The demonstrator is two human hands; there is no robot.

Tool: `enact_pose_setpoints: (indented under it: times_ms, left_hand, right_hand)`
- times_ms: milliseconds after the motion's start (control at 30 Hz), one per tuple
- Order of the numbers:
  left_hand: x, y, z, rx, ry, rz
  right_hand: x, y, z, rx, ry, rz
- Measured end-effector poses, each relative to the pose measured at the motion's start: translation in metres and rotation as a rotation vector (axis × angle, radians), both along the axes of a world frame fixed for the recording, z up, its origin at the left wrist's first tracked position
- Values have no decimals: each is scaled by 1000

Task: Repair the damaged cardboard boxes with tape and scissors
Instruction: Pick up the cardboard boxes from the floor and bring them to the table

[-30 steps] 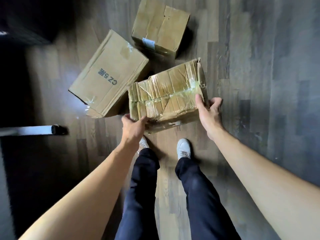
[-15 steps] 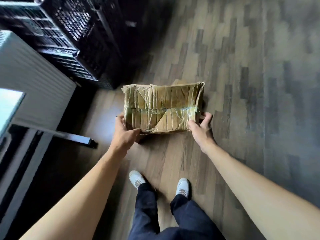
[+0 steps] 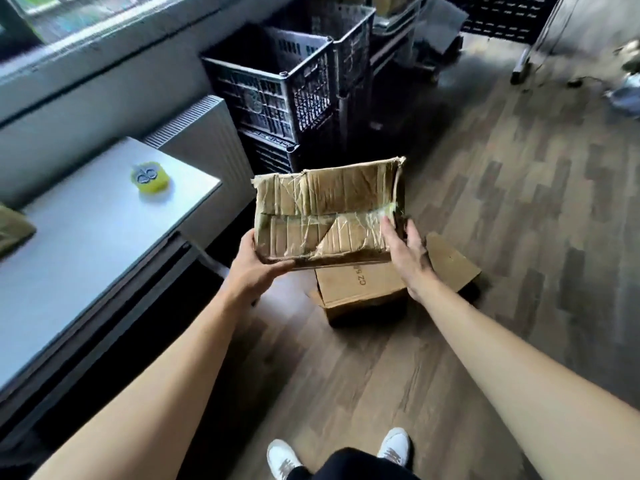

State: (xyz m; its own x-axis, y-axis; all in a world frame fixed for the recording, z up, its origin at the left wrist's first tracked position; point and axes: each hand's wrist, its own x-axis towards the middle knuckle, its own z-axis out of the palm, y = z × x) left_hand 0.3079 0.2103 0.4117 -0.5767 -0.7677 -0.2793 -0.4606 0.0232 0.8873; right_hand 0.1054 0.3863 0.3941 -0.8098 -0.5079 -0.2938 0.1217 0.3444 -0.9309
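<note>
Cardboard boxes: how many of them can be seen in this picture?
2: the taped box held up between the left hand and right hand, and a printed box on the floor beneath. Others may be hidden.

Dim indoor daylight, source window (image 3: 86,15) at upper left of frame. Pale glare on table top (image 3: 86,237) at left. Deep shadow under table and among black crates (image 3: 277,81) at upper centre. Motion blur smears upper left and upper right corners. Wide-angle lens bends forearms and floor (image 3: 519,237) planks toward edges. Centre fairly sharp.
</note>
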Motion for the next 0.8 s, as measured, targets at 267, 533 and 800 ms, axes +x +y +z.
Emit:
enact_pose_setpoints:
  times_ms: [267, 533, 800]
  left_hand:
    - [102, -72, 30, 10, 189, 236]
    - [182, -134, 55, 118, 231, 304]
    - [245, -156, 86, 159, 329, 254]
  right_hand:
    - [78, -89, 44, -98, 44, 307]
    - [145, -152, 54, -159, -5, 258]
    - [197, -213, 81, -309, -62, 457]
